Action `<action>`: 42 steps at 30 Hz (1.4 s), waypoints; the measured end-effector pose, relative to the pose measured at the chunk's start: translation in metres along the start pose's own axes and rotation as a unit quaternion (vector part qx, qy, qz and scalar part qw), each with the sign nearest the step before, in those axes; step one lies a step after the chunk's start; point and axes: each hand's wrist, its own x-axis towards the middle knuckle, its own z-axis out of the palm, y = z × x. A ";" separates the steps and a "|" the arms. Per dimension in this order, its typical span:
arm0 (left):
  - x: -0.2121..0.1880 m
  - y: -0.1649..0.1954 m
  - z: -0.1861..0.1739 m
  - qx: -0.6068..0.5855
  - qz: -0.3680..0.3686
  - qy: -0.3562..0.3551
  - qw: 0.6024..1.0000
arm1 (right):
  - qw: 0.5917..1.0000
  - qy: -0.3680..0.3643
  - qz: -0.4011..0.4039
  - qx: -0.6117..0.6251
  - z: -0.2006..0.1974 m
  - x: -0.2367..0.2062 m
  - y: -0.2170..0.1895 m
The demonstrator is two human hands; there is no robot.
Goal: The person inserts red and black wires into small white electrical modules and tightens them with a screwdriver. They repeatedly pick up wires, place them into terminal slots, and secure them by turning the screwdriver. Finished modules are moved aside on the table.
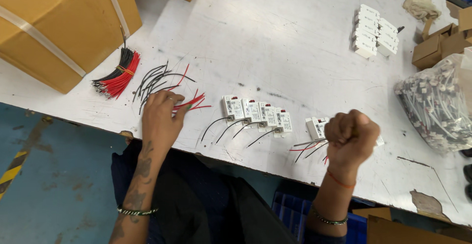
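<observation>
Fingers (178, 101) of left hand (160, 118) together on thin red wires (194, 104); right hand (350, 137) fisted.

assembly workshop: wire bundles (116, 74), stacked modules (374, 31).

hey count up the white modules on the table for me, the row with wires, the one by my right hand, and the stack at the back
Row with black wires: 4
By the right hand, module: 1
Back stack: about 10; edges hard to separate
Total: about 15
</observation>
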 end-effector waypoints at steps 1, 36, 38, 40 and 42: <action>0.001 0.001 0.004 0.013 -0.002 -0.006 1.000 | 1.000 -0.002 0.001 -0.015 0.002 0.000 0.003; -0.004 0.085 0.000 -0.163 -0.090 -0.019 0.982 | 0.999 -0.037 0.005 0.031 -0.003 -0.002 0.019; -0.012 0.109 0.012 -0.228 -0.090 -0.048 0.968 | 0.999 -0.042 -0.003 0.009 -0.004 -0.002 0.021; -0.020 0.128 0.024 -0.271 -0.077 -0.079 0.956 | 0.999 -0.042 0.007 0.021 -0.005 -0.003 0.020; -0.026 0.146 0.038 -0.290 -0.080 -0.133 0.945 | 0.999 -0.040 0.012 0.027 -0.005 -0.004 0.018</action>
